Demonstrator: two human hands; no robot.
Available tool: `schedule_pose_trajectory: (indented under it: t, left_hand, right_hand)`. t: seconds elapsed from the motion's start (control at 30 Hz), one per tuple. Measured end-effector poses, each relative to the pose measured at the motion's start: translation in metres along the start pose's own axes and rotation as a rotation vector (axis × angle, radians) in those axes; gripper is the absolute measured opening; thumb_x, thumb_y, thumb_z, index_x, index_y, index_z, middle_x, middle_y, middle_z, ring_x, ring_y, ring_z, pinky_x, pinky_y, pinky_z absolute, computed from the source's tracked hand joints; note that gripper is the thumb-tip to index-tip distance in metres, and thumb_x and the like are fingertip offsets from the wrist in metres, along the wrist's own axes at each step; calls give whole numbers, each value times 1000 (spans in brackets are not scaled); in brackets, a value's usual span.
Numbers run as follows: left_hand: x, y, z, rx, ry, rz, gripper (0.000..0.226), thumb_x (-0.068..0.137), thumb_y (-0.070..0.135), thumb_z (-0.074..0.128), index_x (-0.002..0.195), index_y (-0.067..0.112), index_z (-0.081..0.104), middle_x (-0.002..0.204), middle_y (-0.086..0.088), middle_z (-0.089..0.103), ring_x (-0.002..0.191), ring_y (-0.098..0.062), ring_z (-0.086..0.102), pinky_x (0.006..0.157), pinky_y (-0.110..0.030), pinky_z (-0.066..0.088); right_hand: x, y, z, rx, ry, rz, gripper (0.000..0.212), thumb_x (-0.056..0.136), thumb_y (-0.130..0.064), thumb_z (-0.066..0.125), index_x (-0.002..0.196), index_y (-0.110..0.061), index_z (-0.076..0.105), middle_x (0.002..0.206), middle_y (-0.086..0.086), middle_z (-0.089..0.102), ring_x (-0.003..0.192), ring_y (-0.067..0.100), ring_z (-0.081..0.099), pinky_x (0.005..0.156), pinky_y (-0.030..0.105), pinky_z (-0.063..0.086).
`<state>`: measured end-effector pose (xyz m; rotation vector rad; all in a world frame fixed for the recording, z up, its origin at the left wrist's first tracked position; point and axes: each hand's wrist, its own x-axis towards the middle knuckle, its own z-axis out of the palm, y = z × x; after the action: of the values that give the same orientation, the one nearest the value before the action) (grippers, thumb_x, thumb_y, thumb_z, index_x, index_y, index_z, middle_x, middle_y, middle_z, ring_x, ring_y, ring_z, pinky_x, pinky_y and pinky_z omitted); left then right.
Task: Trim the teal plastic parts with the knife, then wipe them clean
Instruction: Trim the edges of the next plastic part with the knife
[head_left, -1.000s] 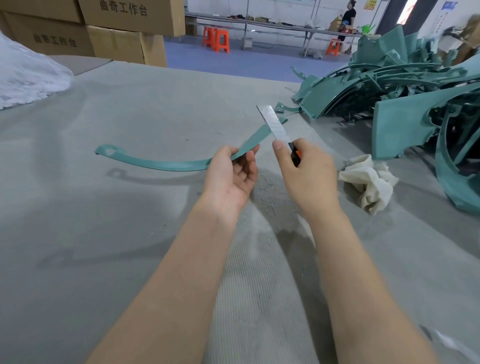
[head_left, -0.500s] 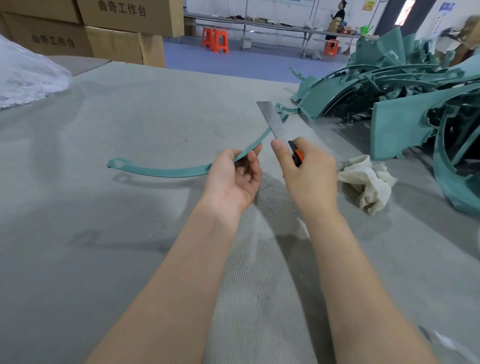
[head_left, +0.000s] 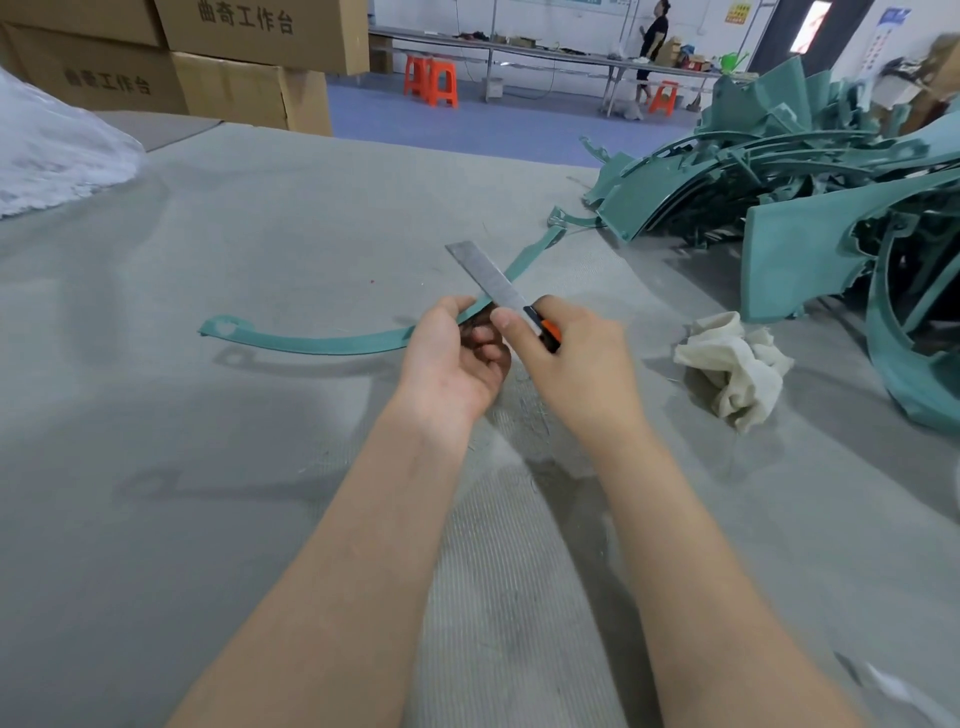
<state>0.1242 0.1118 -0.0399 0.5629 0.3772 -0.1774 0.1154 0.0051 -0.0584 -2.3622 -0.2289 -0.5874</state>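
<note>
2 cardboard boxes (head_left: 249, 31) are printed "曲奇工作台".

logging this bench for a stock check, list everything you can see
table: 1, grey, foreground
curved strip: 1, teal, held mid-length
utility knife: 1, grey blade, orange-black handle, blade crossing the curved strip
rag: 1, off-white, crumpled, right of the utility knife
parts pile: many, teal, far right
cardboard boxes: several, brown, far left
stools: 3, orange, background floor
person: 1, dark top, far background
left grip: 1, bare, holds the curved strip
right grip: 1, bare, holds the utility knife
</note>
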Motion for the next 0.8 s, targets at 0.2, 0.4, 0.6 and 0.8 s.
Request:
schedule_pose_trajectory:
  t: [0.2,0.4,0.6,0.8]
  left_hand:
    - [-2,1,1,43,-36,-13,14,94,10,40,84,12,48,60,-3,70,31,-4,27,36,-14,22]
    - [-1,0,0,36,-28,-27,14,95,10,39,84,12,48,61,-3,70,32,-4,27,36,-14,23]
    - [-1,0,0,37,-20,-16,18,95,10,39,81,10,50,61,-3,69,35,-3,27,39,-14,22]
    - [2,0,-1,37,-5,4,16,95,10,39,83,9,51,61,-3,70,35,-3,27,39,-14,22]
  right_hand:
    - [1,6,-12,30,232,86,51,94,-52,52,59,-25,28,48,-4,32,49,14,36,48,32,23]
    - [2,7,-9,-59,203,79,52,94,-53,51,59,-23,26,48,-5,30,46,12,30,46,30,18]
    - [2,9,-8,-66,190,72,54,93,-54,51,58,-23,24,46,-4,27,44,11,32,43,24,18]
    - [3,10,-7,-12,163,69,53,93,-52,53,58,-23,25,47,-5,29,46,12,30,46,32,20]
